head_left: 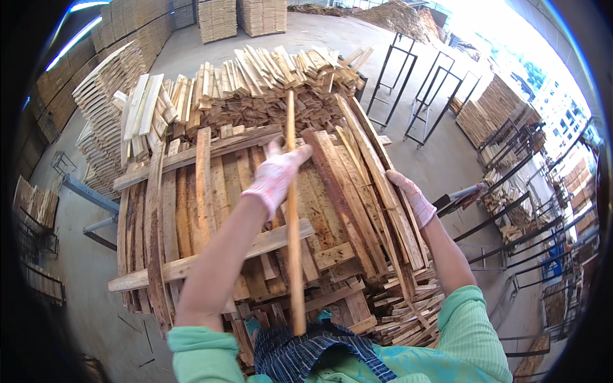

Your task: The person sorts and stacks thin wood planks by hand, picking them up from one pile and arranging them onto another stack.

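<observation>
Open concrete floor right of the slat stack; metal racks beyond, perhaps close.

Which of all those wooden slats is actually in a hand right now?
The long thin slat standing on edge, gripped by the left hand; the others lie flat in the stack.

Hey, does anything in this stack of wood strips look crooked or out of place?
Yes. One long thin strip, gripped by the left hand, stands lifted above the stack. At the stack's near right corner, short offcuts lie jumbled at mixed angles, below the right hand resting on slanted boards.
</observation>
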Demonstrator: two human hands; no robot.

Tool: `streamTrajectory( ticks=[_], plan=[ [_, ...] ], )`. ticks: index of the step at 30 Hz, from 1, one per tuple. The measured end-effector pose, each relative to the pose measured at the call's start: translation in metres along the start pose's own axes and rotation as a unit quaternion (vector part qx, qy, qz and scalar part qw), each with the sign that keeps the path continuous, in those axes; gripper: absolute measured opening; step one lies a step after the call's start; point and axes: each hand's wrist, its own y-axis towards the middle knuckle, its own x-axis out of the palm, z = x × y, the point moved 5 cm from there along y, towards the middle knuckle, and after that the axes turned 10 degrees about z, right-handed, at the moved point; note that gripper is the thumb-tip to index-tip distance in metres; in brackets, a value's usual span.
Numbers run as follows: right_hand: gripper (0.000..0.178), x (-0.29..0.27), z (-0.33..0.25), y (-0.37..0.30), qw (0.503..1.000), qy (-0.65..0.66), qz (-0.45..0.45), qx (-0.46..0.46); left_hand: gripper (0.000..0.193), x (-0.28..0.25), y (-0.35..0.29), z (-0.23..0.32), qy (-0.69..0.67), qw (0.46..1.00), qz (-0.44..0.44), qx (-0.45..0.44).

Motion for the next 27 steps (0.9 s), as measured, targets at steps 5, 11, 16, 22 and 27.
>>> streamTrajectory(
  ticks=[5, 11, 16, 22, 27],
  plan=[
    [0.057, -0.025, 0.006, -0.005, 0.997, 0.069, -0.017, 0.006, 0.101, 0.117, 0.035, -0.043, 0.292, 0.953, 0.03, -0.07],
    [0.056, -0.045, 0.003, -0.017, 1.0, 0.021, -0.008, 0.019, 0.103, 0.14, 0.081, -0.113, 0.219, 0.973, 0.054, -0.052],
    [0.057, -0.06, 0.001, -0.011, 0.998, 0.037, -0.053, -0.012, 0.09, 0.131, 0.067, -0.111, 0.475, 0.874, 0.038, -0.094],
    [0.07, -0.063, -0.004, -0.007, 0.998, -0.014, -0.048, -0.044, 0.079, 0.092, 0.066, -0.095, 0.694, 0.708, 0.091, 0.099],
    [0.104, -0.038, -0.01, -0.018, 0.986, -0.156, -0.05, -0.039, 0.08, 0.073, 0.061, -0.087, 0.657, 0.75, 0.073, 0.027]
  ],
)
